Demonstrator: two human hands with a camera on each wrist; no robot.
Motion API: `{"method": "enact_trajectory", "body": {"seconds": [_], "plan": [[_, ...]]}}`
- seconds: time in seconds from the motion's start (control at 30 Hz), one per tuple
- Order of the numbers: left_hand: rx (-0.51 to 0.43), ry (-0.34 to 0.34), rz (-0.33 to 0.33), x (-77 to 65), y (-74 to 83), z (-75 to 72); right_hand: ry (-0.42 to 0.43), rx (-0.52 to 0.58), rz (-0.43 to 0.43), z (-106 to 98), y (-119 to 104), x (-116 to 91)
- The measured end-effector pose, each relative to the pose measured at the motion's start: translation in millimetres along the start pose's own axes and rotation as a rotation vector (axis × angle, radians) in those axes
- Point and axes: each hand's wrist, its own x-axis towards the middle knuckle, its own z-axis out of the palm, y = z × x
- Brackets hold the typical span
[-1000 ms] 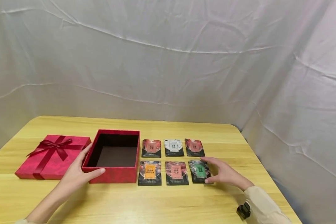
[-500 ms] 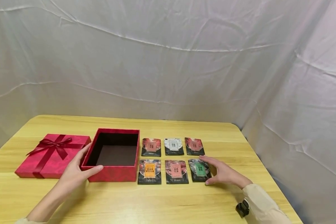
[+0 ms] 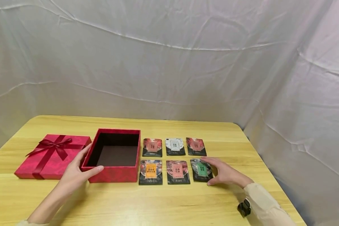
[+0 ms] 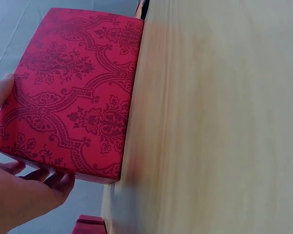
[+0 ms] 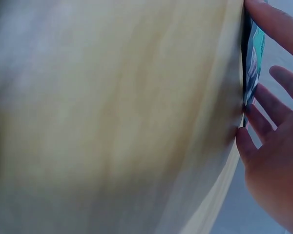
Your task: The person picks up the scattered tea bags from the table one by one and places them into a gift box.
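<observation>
A red patterned gift box (image 3: 113,174), its dark inside showing, stands left of the middle in the head view. My left hand (image 3: 73,171) holds its near left corner, thumb along the front wall and fingers along the left side. The left wrist view shows the thumb at one edge of the patterned box (image 4: 73,97) and bent fingers under another. At right, a flat packet with a green label (image 3: 201,170) lies on the table. My right hand (image 3: 226,172) spans its right side, index finger at the top corner and thumb at the lower one. Its fingers look spread and relaxed.
The red lid (image 3: 55,157) with a ribbon bow lies left of the box. Several other packets lie in two rows, among them an orange-labelled one (image 3: 150,172), a pink-labelled one (image 3: 178,172) and a white one (image 3: 175,147). A grey cloth (image 3: 169,62) hangs behind the table.
The green-labelled packet has shifted and turned very slightly under my right hand, and the thumb has slipped to its corner. My left hand and the box keep their place; the view has tilted a little.
</observation>
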Motion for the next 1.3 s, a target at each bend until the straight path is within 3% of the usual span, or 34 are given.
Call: {"method": "enact_trajectory", "body": {"seconds": [0.73, 0.97, 1.3], "plan": [[-0.011, 0.015, 0.012, 0.1, 0.2, 1.0, 0.036, 0.016, 0.019, -0.6, -8.7, -1.8], [-0.013, 0.016, 0.009, -0.5, 1.3, 0.9, 0.071, -0.013, -0.018, -1.0, -14.4, -2.1], [-0.007, 0.02, 0.016, 0.2, 0.6, 1.3, 0.082, -0.007, 0.023, -1.0, -18.7, -0.7]]}}
